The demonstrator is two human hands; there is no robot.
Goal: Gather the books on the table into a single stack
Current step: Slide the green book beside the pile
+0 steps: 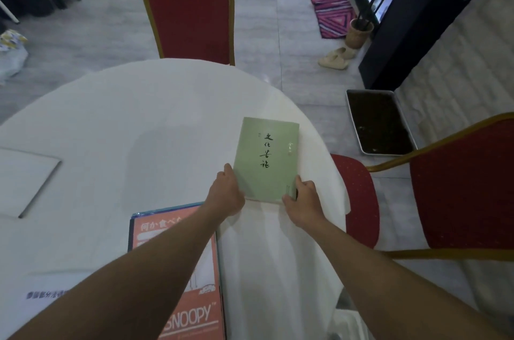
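Both hands, left hand [226,195] and right hand [303,200], pinch my green book's [265,160] near corners, so it could droop and slide off before reaching the orange book [200,309] under my left forearm.

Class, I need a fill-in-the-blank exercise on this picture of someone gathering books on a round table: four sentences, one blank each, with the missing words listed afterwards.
1. Both hands grip the near edge of the ____ book.
2. The left hand and right hand hold that book at its near ____.
3. The orange book under the left forearm bears the word ____.
4. The chair beyond the white table has ____ upholstery.

Missing words: green; corners; SNOOPY; red
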